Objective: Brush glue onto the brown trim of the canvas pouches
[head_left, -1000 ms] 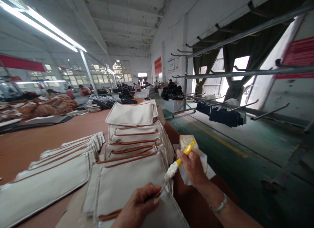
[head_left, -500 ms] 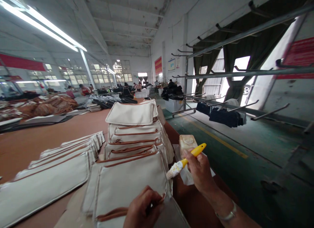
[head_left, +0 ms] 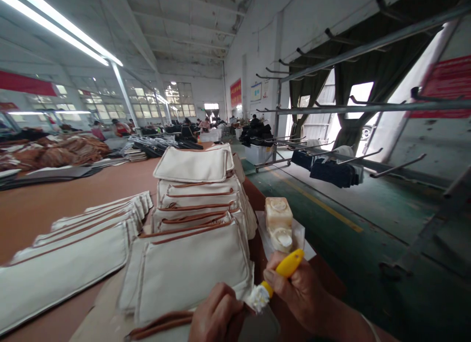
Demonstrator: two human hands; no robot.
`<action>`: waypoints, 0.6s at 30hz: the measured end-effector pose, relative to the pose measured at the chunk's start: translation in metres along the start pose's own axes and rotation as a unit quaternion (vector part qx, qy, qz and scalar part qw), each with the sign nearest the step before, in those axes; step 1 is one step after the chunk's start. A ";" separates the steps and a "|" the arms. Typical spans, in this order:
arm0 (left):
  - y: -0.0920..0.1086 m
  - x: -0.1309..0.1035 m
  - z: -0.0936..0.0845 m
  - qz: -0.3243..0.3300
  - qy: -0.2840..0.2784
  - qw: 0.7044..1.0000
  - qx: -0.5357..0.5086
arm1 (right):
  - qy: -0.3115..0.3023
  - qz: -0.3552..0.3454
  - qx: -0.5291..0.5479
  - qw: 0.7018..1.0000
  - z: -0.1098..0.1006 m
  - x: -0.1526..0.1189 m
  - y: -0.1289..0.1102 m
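My right hand [head_left: 301, 293] grips a yellow-handled brush [head_left: 274, 278], its white bristles touching the near right corner of the cream canvas pouch [head_left: 191, 273]. My left hand [head_left: 219, 317] pinches that same corner. A glue pot [head_left: 278, 223] stands just right of the pouch.

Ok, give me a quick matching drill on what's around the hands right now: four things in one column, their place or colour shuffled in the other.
Things:
1. brush
2. glue pot
3. left hand
4. dark garments

Places or colours:
A. draped on the metal rack over the green floor
B. on white paper at the table's right edge
C. yellow handle, gripped in the right hand
D. pinching the corner of the nearest cream pouch

Pairs: 1-C, 2-B, 3-D, 4-A
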State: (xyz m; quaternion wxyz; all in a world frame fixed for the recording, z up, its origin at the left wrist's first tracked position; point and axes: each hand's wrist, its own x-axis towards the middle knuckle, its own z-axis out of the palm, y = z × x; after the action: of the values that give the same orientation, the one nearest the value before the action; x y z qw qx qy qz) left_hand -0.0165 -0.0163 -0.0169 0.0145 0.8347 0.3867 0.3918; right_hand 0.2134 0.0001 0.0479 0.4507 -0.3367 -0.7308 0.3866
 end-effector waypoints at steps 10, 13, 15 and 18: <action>-0.002 -0.001 0.008 0.030 0.044 0.998 0.018 | 0.087 -0.189 -0.116 0.971 -0.008 0.002 -0.002; 0.004 0.001 0.002 0.028 0.037 0.999 0.020 | -0.021 -0.293 -0.156 0.943 0.003 0.005 0.006; 0.007 0.002 -0.002 0.013 0.027 0.999 0.016 | -0.042 -0.353 -0.178 0.918 0.009 0.006 0.009; 0.008 0.001 -0.003 0.006 0.023 0.999 0.025 | -0.015 -0.406 -0.241 0.881 0.011 0.002 0.008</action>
State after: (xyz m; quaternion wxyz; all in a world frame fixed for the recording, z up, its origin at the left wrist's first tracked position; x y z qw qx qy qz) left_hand -0.0127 -0.0218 -0.0118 -0.0174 0.8280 0.3914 0.4011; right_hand 0.2033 0.0025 0.0388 0.4620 -0.1022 -0.8809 -0.0131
